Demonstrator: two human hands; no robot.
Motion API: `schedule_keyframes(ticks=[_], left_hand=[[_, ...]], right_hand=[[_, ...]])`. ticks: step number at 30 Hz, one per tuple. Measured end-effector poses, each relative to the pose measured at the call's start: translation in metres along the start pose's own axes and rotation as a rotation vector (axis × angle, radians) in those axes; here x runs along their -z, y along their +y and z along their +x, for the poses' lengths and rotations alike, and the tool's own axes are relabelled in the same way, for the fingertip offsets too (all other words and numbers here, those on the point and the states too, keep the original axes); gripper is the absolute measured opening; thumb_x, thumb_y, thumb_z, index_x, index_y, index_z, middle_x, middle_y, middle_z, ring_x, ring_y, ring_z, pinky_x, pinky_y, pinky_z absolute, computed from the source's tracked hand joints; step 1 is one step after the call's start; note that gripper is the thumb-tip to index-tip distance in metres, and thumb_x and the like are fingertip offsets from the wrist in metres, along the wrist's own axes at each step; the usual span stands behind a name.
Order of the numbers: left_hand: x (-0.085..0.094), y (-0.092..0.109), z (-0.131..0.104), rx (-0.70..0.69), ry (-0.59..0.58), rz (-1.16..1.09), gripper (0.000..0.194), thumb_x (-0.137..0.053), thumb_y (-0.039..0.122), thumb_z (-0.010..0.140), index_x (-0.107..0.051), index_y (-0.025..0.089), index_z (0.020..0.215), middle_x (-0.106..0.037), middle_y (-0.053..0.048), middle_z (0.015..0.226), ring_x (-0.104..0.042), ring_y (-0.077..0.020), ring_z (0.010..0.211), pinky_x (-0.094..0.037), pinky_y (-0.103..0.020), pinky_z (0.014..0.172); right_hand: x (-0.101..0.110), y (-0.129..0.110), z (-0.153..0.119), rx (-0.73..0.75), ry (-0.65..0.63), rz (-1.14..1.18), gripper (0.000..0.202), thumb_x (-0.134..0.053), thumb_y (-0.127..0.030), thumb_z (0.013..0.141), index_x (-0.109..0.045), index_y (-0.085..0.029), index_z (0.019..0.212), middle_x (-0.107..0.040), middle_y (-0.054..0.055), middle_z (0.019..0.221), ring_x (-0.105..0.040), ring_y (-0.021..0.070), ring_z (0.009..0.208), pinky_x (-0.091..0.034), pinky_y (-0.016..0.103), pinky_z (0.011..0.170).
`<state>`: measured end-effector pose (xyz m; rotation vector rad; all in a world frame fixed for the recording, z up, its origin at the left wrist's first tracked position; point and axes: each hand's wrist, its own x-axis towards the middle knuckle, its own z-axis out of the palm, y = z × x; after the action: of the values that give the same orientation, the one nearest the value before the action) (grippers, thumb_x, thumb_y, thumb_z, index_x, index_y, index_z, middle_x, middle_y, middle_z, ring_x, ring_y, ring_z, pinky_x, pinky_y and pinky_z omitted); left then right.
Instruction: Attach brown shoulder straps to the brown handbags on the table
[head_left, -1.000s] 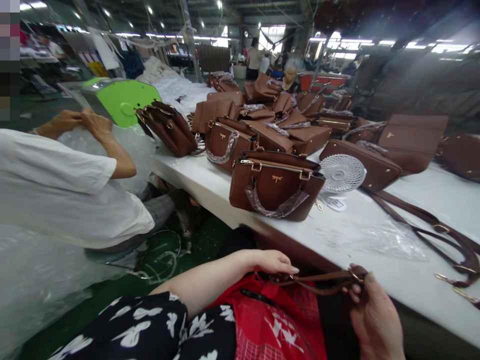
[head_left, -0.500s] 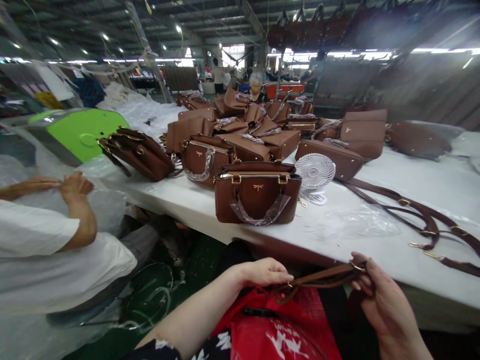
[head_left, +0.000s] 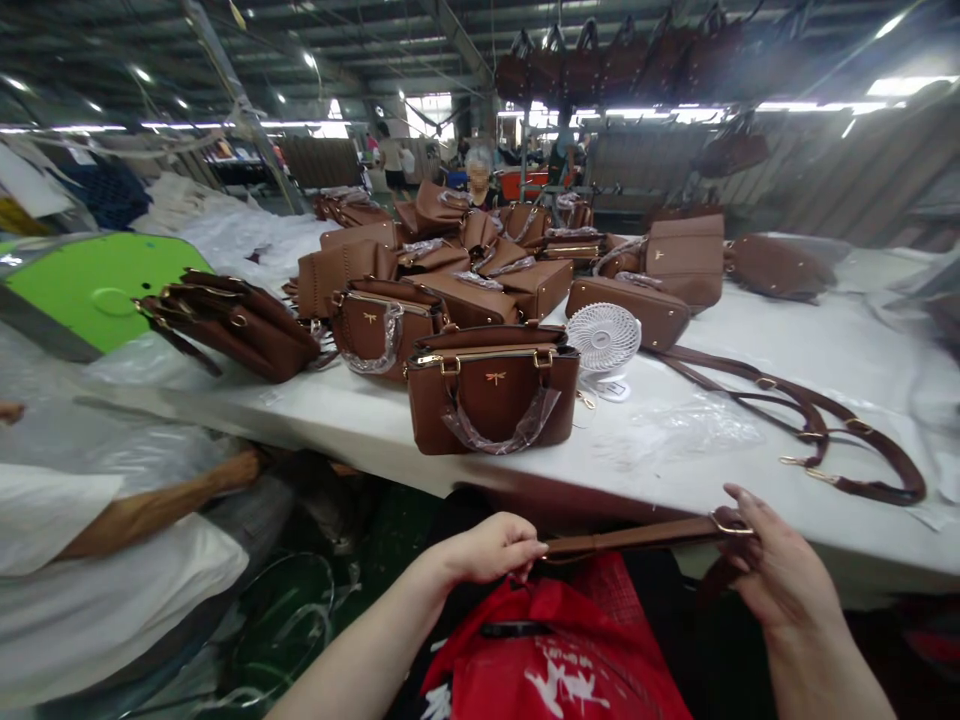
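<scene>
A brown strap is stretched level above my lap, in front of the table's edge. My left hand is closed on its left end. At its right end, beside a gold ring buckle, my right hand grips it, and a loose part of the strap hangs below that hand. A brown handbag with a gold dragonfly emblem and plastic-wrapped handles stands upright at the table edge, touched by neither hand. More straps with gold clips lie on the table at the right.
A small white fan stands right of the handbag on the white table. Behind are several brown bags. A green machine is at the left, near a person's arm. A red apron covers my lap.
The strap has been pulled straighter and flatter between my hands. My left hand has moved slightly left. The person at the left has separated their hands. The view has turned right.
</scene>
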<state>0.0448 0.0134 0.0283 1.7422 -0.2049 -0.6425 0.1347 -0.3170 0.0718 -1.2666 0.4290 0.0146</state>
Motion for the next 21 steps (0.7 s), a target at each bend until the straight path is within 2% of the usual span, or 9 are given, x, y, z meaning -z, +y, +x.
schedule_keyframes(ticks=[3, 6, 9, 11, 14, 16, 18, 19, 21], left_hand=[[0.002, 0.002, -0.005, -0.034, 0.031, 0.028, 0.057, -0.045, 0.067, 0.088, -0.051, 0.016, 0.064, -0.054, 0.002, 0.056, -0.046, -0.0084, 0.053, -0.038, -0.022, 0.057], [0.007, 0.002, -0.006, -0.064, 0.103, -0.006, 0.056, -0.047, 0.065, 0.089, -0.052, 0.016, 0.063, -0.053, 0.001, 0.056, -0.045, -0.0087, 0.052, -0.037, -0.022, 0.055], [0.011, 0.002, -0.008, -0.178, 0.200, -0.059, 0.051, -0.054, 0.059, 0.087, -0.058, 0.013, 0.065, -0.064, -0.006, 0.085, -0.054, -0.0106, 0.069, -0.042, -0.022, 0.064], [0.012, 0.001, -0.009, -0.210, 0.214, -0.178, 0.045, -0.061, 0.054, 0.084, -0.061, 0.012, 0.067, -0.064, -0.009, 0.101, -0.055, -0.0106, 0.074, -0.043, -0.022, 0.064], [0.011, -0.003, -0.010, -0.126, 0.144, -0.497, 0.040, -0.072, 0.047, 0.074, -0.054, 0.013, 0.069, -0.064, -0.007, 0.087, -0.047, -0.0056, 0.055, -0.034, -0.020, 0.048], [0.009, -0.007, -0.011, -0.051, 0.037, -0.638, 0.043, -0.079, 0.045, 0.066, -0.049, 0.016, 0.076, -0.064, -0.004, 0.077, -0.045, -0.0055, 0.049, -0.028, -0.019, 0.044], [0.006, -0.008, -0.010, 0.045, -0.083, -0.635, 0.048, -0.079, 0.049, 0.065, -0.050, 0.017, 0.086, -0.063, -0.001, 0.071, -0.047, -0.0073, 0.048, -0.027, -0.019, 0.042], [0.004, -0.008, -0.009, 0.095, -0.131, -0.580, 0.049, -0.077, 0.052, 0.067, -0.051, 0.017, 0.090, -0.061, 0.001, 0.068, -0.047, -0.0077, 0.048, -0.026, -0.019, 0.043], [-0.001, -0.006, -0.006, 0.169, -0.196, -0.422, 0.050, -0.073, 0.059, 0.071, -0.056, 0.016, 0.089, -0.057, 0.003, 0.062, -0.045, -0.0071, 0.048, -0.026, -0.020, 0.045]], right_hand=[[0.007, 0.000, 0.007, -0.007, 0.044, -0.100, 0.056, -0.089, -0.047, 0.053, -0.066, -0.022, 0.098, -0.052, -0.006, 0.053, -0.037, 0.0044, 0.039, -0.028, 0.014, 0.034], [0.013, 0.001, 0.006, -0.009, -0.028, -0.211, 0.054, -0.086, -0.053, 0.058, -0.065, -0.022, 0.098, -0.056, -0.005, 0.057, -0.037, 0.0035, 0.039, -0.028, 0.014, 0.036], [0.018, 0.002, -0.001, -0.018, -0.177, -0.312, 0.051, -0.081, -0.057, 0.064, -0.067, -0.021, 0.097, -0.058, -0.004, 0.064, -0.032, 0.0015, 0.040, -0.024, 0.015, 0.037], [0.021, 0.003, -0.006, -0.033, -0.282, -0.379, 0.049, -0.078, -0.057, 0.068, -0.068, -0.020, 0.098, -0.060, -0.002, 0.067, -0.033, 0.0028, 0.042, -0.026, 0.017, 0.039], [0.026, 0.006, -0.005, -0.032, -0.421, -0.483, 0.048, -0.080, -0.053, 0.067, -0.069, -0.019, 0.100, -0.069, 0.003, 0.080, -0.048, 0.0093, 0.051, -0.038, 0.021, 0.044], [0.028, 0.008, -0.001, -0.046, -0.518, -0.573, 0.050, -0.086, -0.047, 0.061, -0.070, -0.020, 0.100, -0.073, 0.007, 0.093, -0.063, 0.0177, 0.071, -0.049, 0.025, 0.057], [0.028, 0.011, 0.003, -0.078, -0.603, -0.663, 0.051, -0.090, -0.042, 0.054, -0.072, -0.020, 0.096, -0.074, 0.009, 0.099, -0.068, 0.0246, 0.089, -0.054, 0.029, 0.075], [0.027, 0.012, 0.004, -0.088, -0.632, -0.702, 0.050, -0.090, -0.042, 0.053, -0.072, -0.020, 0.094, -0.075, 0.009, 0.098, -0.068, 0.0260, 0.093, -0.054, 0.030, 0.080], [0.025, 0.016, 0.003, -0.068, -0.667, -0.745, 0.045, -0.087, -0.046, 0.057, -0.072, -0.019, 0.090, -0.074, 0.007, 0.093, -0.067, 0.0244, 0.088, -0.053, 0.029, 0.077]])
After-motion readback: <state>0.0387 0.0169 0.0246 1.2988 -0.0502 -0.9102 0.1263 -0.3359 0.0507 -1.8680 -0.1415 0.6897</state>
